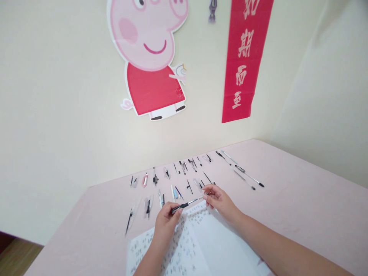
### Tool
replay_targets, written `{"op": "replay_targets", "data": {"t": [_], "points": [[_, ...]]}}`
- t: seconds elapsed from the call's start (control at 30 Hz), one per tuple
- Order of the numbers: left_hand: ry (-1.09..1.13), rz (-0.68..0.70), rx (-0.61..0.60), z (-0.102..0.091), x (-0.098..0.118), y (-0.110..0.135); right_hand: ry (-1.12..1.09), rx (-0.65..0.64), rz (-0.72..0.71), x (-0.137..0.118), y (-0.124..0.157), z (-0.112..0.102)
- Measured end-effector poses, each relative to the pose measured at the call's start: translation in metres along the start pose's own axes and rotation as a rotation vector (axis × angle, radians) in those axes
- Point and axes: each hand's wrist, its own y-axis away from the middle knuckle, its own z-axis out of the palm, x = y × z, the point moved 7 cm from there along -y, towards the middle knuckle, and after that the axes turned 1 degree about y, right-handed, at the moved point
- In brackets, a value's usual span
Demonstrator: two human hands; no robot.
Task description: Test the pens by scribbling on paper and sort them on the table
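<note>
My left hand [166, 220] is closed around a black pen [180, 207]. A thin, shiny refill [192, 201] sticks out of the pen's right end toward my right hand. My right hand [217, 200] is closed in a pinch just beyond the refill's tip, on a small dark piece I cannot make out. Both hands are above the far edge of an open notebook [227, 241]. Its left page carries rows of handwriting, and the right page is mostly white.
Rows of pens taken apart lie on the pink tabletop [299, 214], among them a black refill [128, 222], a red-and-white pen [145, 179] and a long clear pen [250, 176]. Behind stands a wall with a cartoon pig cutout [155, 88] and a red banner [243, 84].
</note>
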Motion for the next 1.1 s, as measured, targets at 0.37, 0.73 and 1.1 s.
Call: {"op": "replay_targets", "data": {"t": [0.37, 0.73, 1.1], "points": [[0.261, -0.22, 0.139, -0.007, -0.011, 0.004, 0.721, -0.145, -0.339, -0.019, 0.009, 0.01], [0.204, -0.171, 0.112, -0.007, -0.008, 0.003, 1.013, -0.227, -0.494, -0.027, 0.022, 0.027], [-0.001, 0.004, -0.037, 0.002, 0.002, 0.001, 0.796, -0.11, -0.365, -0.029, 0.013, 0.015]]}}
